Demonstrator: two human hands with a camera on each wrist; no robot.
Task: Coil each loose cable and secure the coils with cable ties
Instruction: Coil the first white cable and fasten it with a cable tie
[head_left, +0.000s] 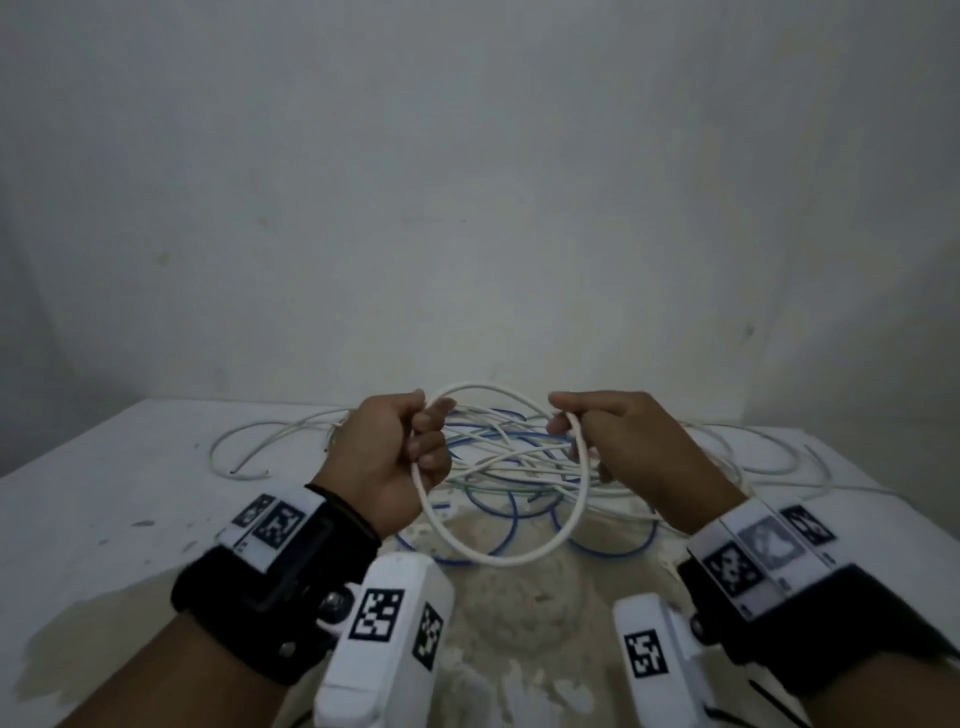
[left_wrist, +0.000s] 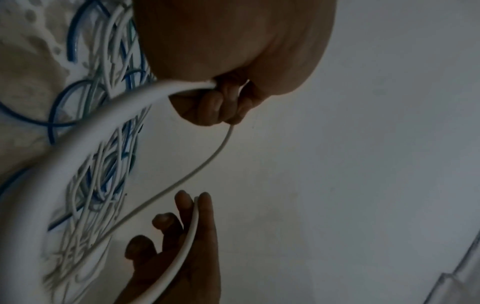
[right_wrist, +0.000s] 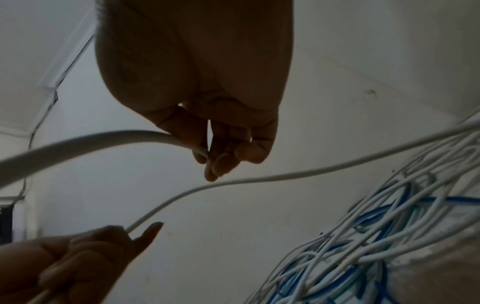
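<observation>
A thick white cable (head_left: 498, 558) forms one round loop held up between both hands above the table. My left hand (head_left: 415, 441) grips the loop's left side with curled fingers; in the left wrist view the white cable (left_wrist: 85, 131) enters that fist (left_wrist: 218, 107). My right hand (head_left: 576, 431) pinches the loop's right side; in the right wrist view the cable (right_wrist: 103, 142) ends between its fingertips (right_wrist: 210, 162). Below lies a tangle of white and blue cables (head_left: 514, 467). No cable ties are visible.
The white table (head_left: 104, 519) has worn, chipped paint near its front middle (head_left: 514, 597). Loose white cable loops spread to the far left (head_left: 249, 447) and far right (head_left: 769, 452). A plain wall (head_left: 467, 208) stands directly behind the table.
</observation>
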